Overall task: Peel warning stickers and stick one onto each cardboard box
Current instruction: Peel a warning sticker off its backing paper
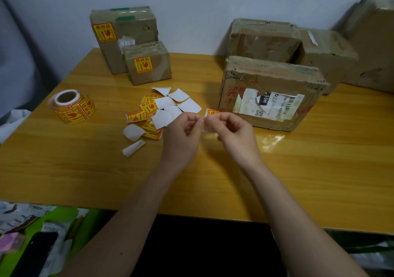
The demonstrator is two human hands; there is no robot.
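Sticker point(211, 113) mostly hidden, pinched between left hand point(184, 134) and right hand point(232, 133), only its top corner visible.

Both hands are meeting above the table point(298, 170). The left hand point(183, 136) and right hand point(234, 133) are pinching one sticker point(211, 113) between their fingertips. Loose stickers and white backings point(164, 110) are lying just left of the hands. A roll point(71, 106) is sitting farther left. Two labelled boxes point(147, 63) are standing at the back left; a box point(270, 93) with a torn label is standing just behind the hands.
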